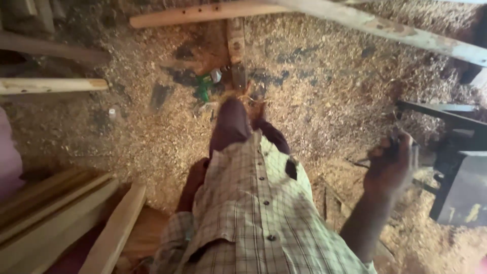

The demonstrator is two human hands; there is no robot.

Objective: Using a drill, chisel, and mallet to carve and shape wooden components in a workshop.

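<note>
We curl our right hand (390, 165) around a small dark thing (394, 138) at the right of the frame. We cannot see our left hand. We should grip it tight over the sawdust floor (329, 91).

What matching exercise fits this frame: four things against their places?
Things:
1. right hand
2. green scrap
3. pale plank
4. long pole

Places:
A. top edge, lying across
B. lower left, beside the shirt
C. right side, raised over sawdust
D. upper middle, on the floor ahead of the foot

Pairs: 1-C, 2-D, 3-B, 4-A
</note>
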